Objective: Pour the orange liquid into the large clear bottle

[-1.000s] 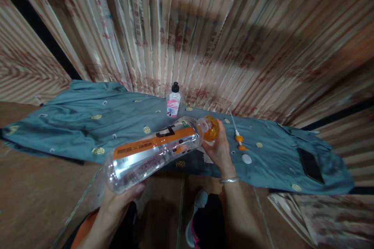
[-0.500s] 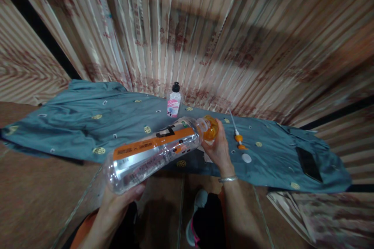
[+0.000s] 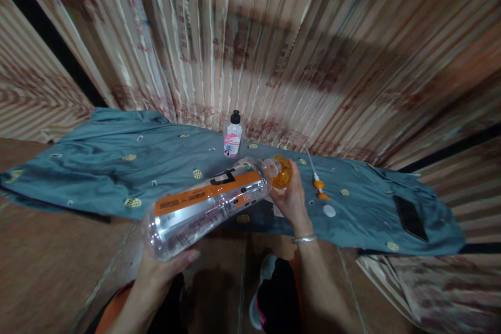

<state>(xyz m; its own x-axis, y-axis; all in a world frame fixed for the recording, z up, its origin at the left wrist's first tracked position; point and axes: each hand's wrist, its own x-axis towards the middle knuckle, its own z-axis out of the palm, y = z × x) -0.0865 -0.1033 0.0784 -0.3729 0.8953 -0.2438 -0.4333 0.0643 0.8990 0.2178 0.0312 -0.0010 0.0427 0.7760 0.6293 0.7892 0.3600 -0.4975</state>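
My left hand [image 3: 166, 266] is wrapped round the base end of a large clear plastic bottle [image 3: 211, 206] with an orange and silver label. The bottle lies tilted in the air, its neck pointing right and slightly up. At its mouth, my right hand [image 3: 291, 195] grips a small amber bottle [image 3: 282, 172], the two mouths meeting or nearly so. Whether liquid passes between them I cannot make out. An orange and white pump top [image 3: 318, 183] with a clear tube lies to the right of my right hand, near a white disc [image 3: 329, 211].
A teal cloth [image 3: 97, 167] with pineapple prints covers the table. A clear bottle with a black cap and pink label [image 3: 232, 138] stands at the back. A black phone [image 3: 410, 217] lies at the right. Pleated curtains [image 3: 250, 36] hang behind.
The large bottle's base end has shifted very slightly to the right with my left hand. My right hand and the amber bottle stay almost still.
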